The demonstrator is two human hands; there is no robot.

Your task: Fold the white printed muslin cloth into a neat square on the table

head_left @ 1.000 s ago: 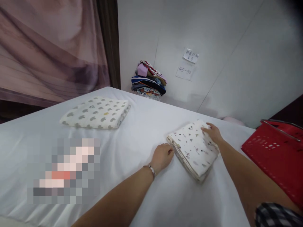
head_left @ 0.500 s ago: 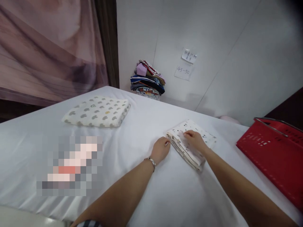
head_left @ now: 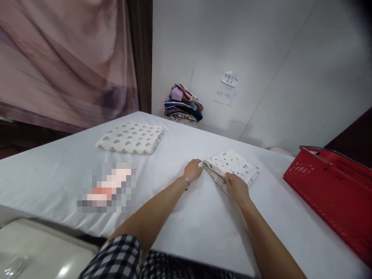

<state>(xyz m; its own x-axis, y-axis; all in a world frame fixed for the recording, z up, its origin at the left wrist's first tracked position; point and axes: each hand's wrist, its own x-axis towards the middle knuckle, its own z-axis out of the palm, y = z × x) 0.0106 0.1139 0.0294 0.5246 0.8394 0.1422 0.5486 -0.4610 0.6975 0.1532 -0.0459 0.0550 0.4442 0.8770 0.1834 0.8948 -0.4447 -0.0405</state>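
A folded white cloth with small dark prints (head_left: pixel 232 164) lies on the white sheet (head_left: pixel 180 217) in front of me. My left hand (head_left: pixel 193 170), a bracelet on its wrist, rests at the cloth's left corner with fingers curled against the edge. My right hand (head_left: pixel 236 186) lies on the cloth's near edge, fingers pressed on the folded layers. A second folded cloth with grey cloud prints (head_left: pixel 131 138) sits farther back on the left.
A red plastic basket (head_left: pixel 331 193) stands at the right edge of the sheet. A pile of folded coloured clothes (head_left: pixel 183 105) sits by the wall, below two paper notes (head_left: pixel 226 88). A pink curtain (head_left: pixel 66 62) hangs at the left.
My right hand has slid from the cloth's far right corner across its top to the near edge. The left hand stays at the left corner. The view has drawn back.
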